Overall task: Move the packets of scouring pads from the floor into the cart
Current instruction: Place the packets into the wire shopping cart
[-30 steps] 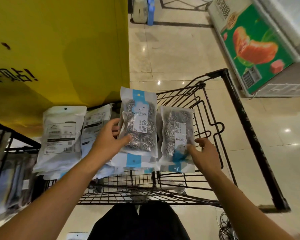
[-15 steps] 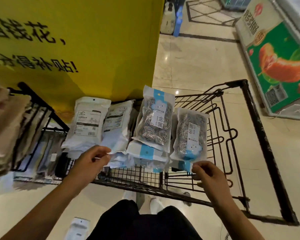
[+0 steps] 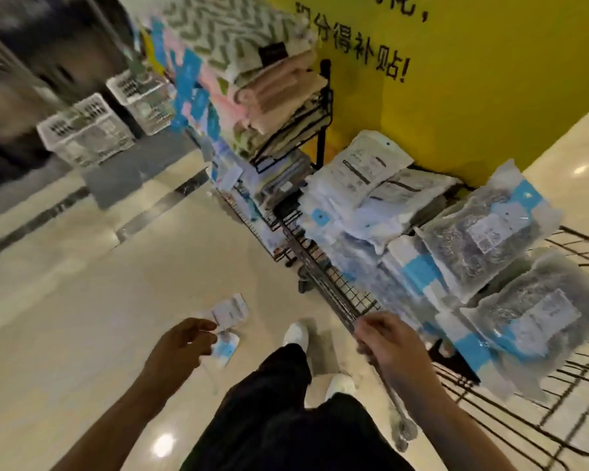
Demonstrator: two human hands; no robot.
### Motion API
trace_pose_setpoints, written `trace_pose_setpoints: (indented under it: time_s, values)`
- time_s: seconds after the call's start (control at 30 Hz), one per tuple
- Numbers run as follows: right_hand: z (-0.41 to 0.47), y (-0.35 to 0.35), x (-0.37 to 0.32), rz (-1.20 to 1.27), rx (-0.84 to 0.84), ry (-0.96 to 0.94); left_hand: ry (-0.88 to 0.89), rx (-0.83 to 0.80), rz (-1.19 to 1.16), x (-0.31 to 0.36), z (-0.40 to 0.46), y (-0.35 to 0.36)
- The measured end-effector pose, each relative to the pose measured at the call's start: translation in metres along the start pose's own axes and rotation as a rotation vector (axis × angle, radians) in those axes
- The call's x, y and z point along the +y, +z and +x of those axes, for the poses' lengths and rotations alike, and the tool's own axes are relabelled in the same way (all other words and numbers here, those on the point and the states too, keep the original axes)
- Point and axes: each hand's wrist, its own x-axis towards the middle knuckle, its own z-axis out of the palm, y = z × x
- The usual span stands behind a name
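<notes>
Cream polished stone floor (image 3: 82,334) fills the near left of the view and throws back ceiling lights. Above it the left hand (image 3: 181,348) hangs with fingers loosely curled, holding nothing, just over two small white-and-blue packets (image 3: 230,314) lying on the floor by the person's white shoes (image 3: 296,334). The right hand (image 3: 388,345) is at the near rim of the black wire cart (image 3: 330,287); blur hides whether it grips the rim. Clear packets of grey steel scouring pads with blue bands (image 3: 480,239) lie stacked in the cart toward its right side, with flat white packets (image 3: 361,168) piled at its far left corner. Beyond the cart's left edge stands a black wire rack of folded pink and patterned towels (image 3: 269,93). Behind both rises a yellow wall with black characters (image 3: 473,79). Farther left, two white slotted plastic baskets (image 3: 85,130) sit on a grey mat (image 3: 133,168) before dark, blurred fixtures.
</notes>
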Motion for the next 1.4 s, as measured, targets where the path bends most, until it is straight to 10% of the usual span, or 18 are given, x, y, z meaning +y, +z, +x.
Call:
trace_pose_setpoints:
  time_s: [0.53,0.83,1.4]
  values:
    - [-0.036,0.238,-0.031,-0.403,-0.518,-0.054,-0.266,0.32,-0.4,-0.21,-0.088,-0.118]
    - [-0.036,0.379,-0.003,-0.464,-0.351,0.115,-0.381,0.303,-0.383,-0.324,-0.072,-0.241]
    - [0.043,0.589,-0.018,-0.464,-0.147,0.407,-0.192,-0.09,-0.119,-0.298,0.179,-0.416]
